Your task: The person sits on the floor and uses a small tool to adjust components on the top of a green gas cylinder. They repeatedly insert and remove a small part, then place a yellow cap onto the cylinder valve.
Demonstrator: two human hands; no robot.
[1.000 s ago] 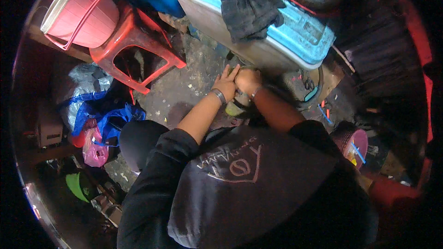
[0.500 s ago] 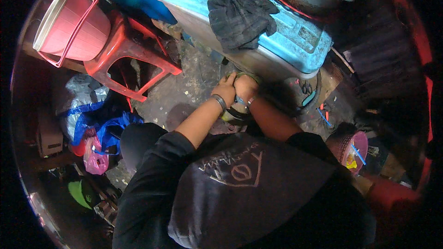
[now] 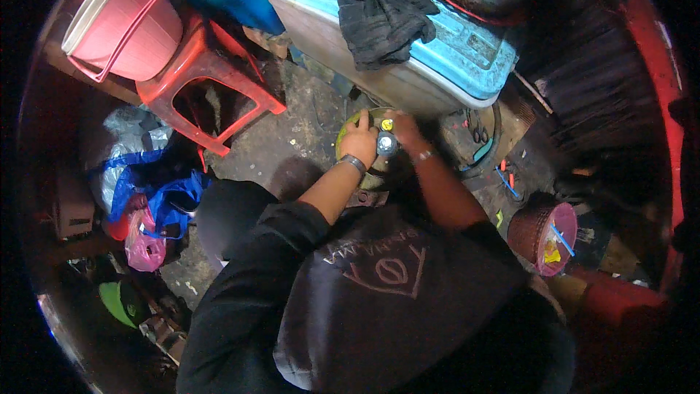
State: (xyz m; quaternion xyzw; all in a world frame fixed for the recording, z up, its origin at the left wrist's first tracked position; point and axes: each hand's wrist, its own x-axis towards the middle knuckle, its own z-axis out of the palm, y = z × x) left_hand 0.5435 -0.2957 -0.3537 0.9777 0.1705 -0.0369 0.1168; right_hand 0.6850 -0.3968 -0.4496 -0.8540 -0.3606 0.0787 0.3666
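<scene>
Above the stained floor (image 3: 302,98), a round silver fitting (image 3: 387,144) sits between left hand (image 3: 359,141) and right hand (image 3: 403,130), just beside both; whether either grip is clamped, I cannot tell.

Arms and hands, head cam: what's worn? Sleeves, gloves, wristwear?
Both hands, left and right, are bare, no gloves. Black sleeves end near the elbows, leaving the forearms uncovered. Left wrist: broad silvery-grey band. Right wrist: narrower pale band, details too small to tell.
</scene>
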